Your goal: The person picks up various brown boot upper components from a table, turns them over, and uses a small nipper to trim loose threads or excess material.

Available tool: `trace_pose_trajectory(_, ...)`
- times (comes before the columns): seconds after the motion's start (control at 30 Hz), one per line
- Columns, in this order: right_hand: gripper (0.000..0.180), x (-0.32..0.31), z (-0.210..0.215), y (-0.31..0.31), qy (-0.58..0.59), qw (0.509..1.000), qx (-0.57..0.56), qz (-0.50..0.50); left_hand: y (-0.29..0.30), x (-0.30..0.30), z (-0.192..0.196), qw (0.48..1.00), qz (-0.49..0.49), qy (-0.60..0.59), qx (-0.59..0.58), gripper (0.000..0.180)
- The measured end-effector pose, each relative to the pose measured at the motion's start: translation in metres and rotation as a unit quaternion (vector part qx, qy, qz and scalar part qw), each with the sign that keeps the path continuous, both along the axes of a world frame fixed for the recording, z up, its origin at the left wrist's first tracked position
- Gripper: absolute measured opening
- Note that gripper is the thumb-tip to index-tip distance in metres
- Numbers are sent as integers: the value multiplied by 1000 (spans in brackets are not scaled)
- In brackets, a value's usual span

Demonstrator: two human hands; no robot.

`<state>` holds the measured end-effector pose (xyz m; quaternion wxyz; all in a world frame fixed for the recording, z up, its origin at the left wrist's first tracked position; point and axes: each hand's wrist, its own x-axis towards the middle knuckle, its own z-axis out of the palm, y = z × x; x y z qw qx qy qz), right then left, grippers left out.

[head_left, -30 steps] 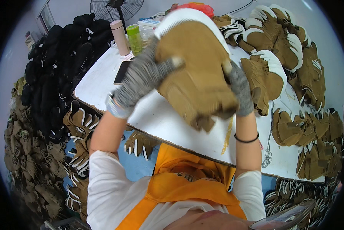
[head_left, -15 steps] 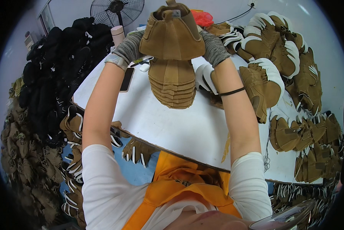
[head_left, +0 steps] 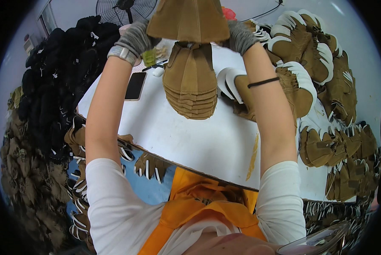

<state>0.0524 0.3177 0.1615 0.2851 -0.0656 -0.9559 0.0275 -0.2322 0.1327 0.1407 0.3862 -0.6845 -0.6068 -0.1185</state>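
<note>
The person holds a tan suede boot upper raised at arm's length above the stack of matching uppers on the white bench; the gloved left hand and right hand grip its opposite edges, fingers closed on it. It looks light, soft and floppy, likely to sag unless held at both sides; the napped surface should resist slipping.

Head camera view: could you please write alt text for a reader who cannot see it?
Two gloved hands, left and right, hold a tan suede piece above a stack of similar pieces on a white table. A phone lies to the left, and piles of tan and black pieces surround the table.
</note>
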Motion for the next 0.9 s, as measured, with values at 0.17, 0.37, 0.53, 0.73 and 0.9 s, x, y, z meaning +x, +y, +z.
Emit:
trace_pose_trajectory(0.17,29,-7,-90,61,98,946,-252,181,63,-17,-87,784,-253,-553,-120,29)
trace_pose_trajectory(0.37,33,-13,-102,62,88,915,-392,18,53,14,-90,782,-267,-542,-154,32)
trace_pose_trajectory(0.53,38,10,-72,37,42,975,216,38,34,23,-74,705,-314,-614,-169,35)
trace_pose_trajectory(0.73,36,23,-124,-11,27,912,-406,-55,8,33,-103,352,-344,-843,-218,25)
trace_pose_trajectory(0.9,35,38,-98,-20,-37,954,-282,-100,-1,44,-70,608,-111,-742,-260,25)
